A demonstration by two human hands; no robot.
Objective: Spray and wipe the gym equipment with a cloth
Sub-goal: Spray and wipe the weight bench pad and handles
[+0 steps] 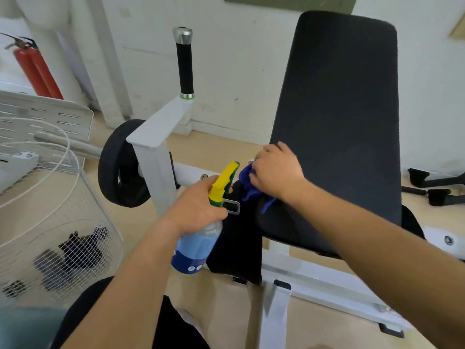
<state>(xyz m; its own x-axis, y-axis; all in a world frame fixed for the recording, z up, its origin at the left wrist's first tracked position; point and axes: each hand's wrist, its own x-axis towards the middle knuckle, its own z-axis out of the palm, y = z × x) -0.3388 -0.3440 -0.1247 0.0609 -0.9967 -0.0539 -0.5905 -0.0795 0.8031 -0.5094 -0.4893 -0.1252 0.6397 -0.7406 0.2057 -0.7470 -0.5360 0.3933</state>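
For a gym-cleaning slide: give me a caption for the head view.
Right hand holds a cloth against the black pad; left hand grips a spray bottle.

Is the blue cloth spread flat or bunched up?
Bunched up. The cloth is crumpled under the right hand, which grips it at the edge of the black pad; loose folds stick out.

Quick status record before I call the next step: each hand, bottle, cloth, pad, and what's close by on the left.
left hand: grips the spray bottle at its neck
spray bottle: blue body, yellow trigger, nozzle pointing toward the pad
right hand: holds the purple cloth, bunched, against the pad
black pad: tilted backrest; the cloth sits at its lower corner nearest the bottle
spray on pad: cannot tell
nearby left: weight plate, wire basket
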